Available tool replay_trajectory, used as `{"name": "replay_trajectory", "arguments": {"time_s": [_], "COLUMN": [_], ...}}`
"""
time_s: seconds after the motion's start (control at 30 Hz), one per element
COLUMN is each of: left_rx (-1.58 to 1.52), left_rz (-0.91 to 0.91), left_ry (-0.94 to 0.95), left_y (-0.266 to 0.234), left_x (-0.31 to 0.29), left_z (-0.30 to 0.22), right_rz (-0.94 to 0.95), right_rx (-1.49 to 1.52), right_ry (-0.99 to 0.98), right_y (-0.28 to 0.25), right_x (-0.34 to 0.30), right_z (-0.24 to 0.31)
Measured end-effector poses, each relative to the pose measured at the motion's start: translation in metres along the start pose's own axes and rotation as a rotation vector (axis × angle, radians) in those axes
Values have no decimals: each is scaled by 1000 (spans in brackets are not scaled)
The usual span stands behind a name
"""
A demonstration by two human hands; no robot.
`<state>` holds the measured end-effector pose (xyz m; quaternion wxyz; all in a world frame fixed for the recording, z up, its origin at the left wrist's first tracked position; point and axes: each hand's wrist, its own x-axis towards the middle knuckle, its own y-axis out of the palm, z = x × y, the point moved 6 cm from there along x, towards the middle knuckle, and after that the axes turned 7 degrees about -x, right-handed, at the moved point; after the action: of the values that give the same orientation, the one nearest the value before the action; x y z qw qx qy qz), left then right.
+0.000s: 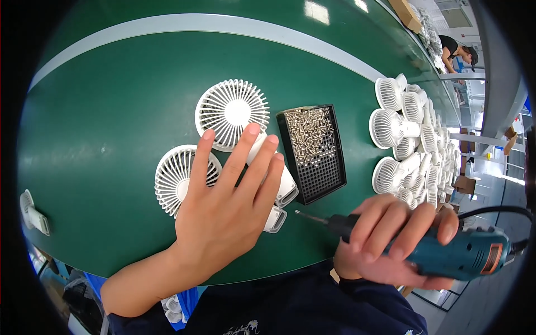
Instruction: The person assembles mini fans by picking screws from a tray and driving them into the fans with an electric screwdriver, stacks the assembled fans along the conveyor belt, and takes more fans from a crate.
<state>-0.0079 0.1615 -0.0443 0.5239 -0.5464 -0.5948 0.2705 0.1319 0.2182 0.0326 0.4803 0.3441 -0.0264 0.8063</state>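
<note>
My left hand is spread open, palm down, over two white handheld fans, an upper one and a lower one. It hides much of their handles; whether the palm presses on them, I cannot tell. Both handle ends poke out to the right of my fingers. My right hand is wrapped around a teal and black electric screwdriver, whose bit points left toward those handle ends without touching them. Beyond the bit sits a black perforated tray with many small silver screws heaped in its far part.
A pile of white handheld fans covers the right of the green table. One more fan lies at the far left edge. The screwdriver's black cable loops off to the right. Another person bends over at the back right.
</note>
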Motion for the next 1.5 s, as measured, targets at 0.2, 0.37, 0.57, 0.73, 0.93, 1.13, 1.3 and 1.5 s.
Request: {"name": "replay_trajectory", "arguments": {"time_s": [0.2,0.37,0.57,0.73,0.93,1.13,1.3,1.5], "left_rx": [-43,-52,-54,-58,-60,-67,13,-5], "left_rz": [65,73,65,56,61,49,48,44], "left_ry": [-47,-51,-44,-40,-41,-37,6,3], "left_y": [0,0,0,1,1,0,0,0], "left_x": [-1,-1,-2,-2,-2,0,-1,-1], "left_z": [2,2,3,2,2,2,1,1], "right_rz": [49,96,102,84,155,108,10,37], "right_rx": [-16,-18,-15,-19,-35,-24,-97,-141], "right_ry": [6,-42,-44,-34,-53,-55,-133,-99], "right_y": [16,20,21,20,23,11,-30,-41], "right_x": [-13,-15,-17,-17,-21,-15,6,14], "right_z": [-14,-23,-19,-23,-27,-14,-9,-32]}}
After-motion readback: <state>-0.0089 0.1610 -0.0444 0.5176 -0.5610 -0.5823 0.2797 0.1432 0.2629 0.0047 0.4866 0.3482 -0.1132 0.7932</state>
